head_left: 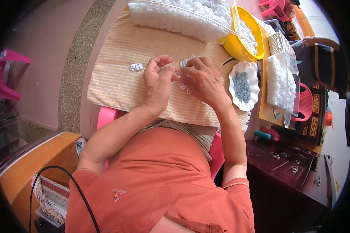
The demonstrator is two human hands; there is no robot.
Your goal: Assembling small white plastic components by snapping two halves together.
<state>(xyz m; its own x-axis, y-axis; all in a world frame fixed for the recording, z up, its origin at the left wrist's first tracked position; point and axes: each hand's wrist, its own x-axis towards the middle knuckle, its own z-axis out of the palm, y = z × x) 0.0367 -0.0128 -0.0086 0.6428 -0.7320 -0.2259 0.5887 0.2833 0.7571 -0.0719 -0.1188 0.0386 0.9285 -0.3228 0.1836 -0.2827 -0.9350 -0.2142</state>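
Over a striped, cream-coloured cloth (120, 46), my two hands meet close together. My left hand (158, 83) is closed with curled fingers; its thumb points toward the right hand, and what it holds is hidden. The fingertips of my right hand (206, 79) pinch a small white plastic piece, largely covered by the fingers. Several loose white plastic pieces with round holes (184, 87) lie under and around that hand. To the left of my left hand sits a small group of the same white pieces (136, 66). A white scalloped dish (254, 83) at the right holds small, thin grey pieces (242, 87).
A clear bin (175, 21) heaped with white pieces stands at the far edge. Beside it is a yellow bowl (231, 44) of white pieces. Farther right stands another filled clear bin (280, 81), near another person's arm (324, 40). Pink stools (9, 75) stand around.
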